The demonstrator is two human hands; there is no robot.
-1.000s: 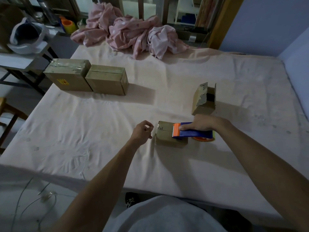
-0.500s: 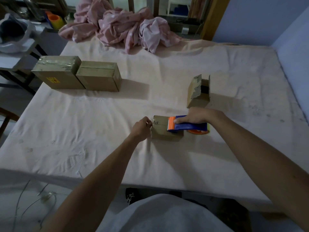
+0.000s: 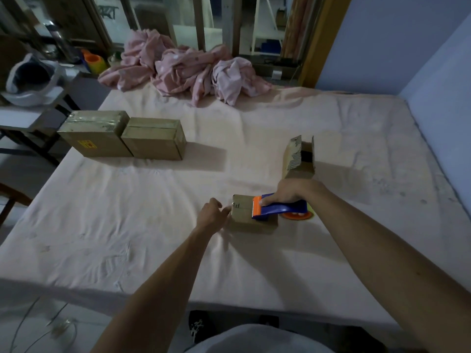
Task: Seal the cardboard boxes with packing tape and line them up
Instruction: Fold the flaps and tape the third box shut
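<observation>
A small cardboard box lies on the pink sheet in front of me. My right hand grips a blue and orange tape dispenser, whose orange blade end rests on the box's top. My left hand touches the box's left end with its fingertips. Behind my right hand stands an open cardboard box with its flaps up. At the far left, two taped boxes sit side by side, touching.
Crumpled pink bedding is heaped at the far edge. A side table with a white bag stands off the left side. A blue wall borders the right. Cables lie on the floor at the near left.
My left hand has moved right from just beside the small box until its fingertips touch the box's left end. The dispenser has stayed on the box's top in my right hand.
</observation>
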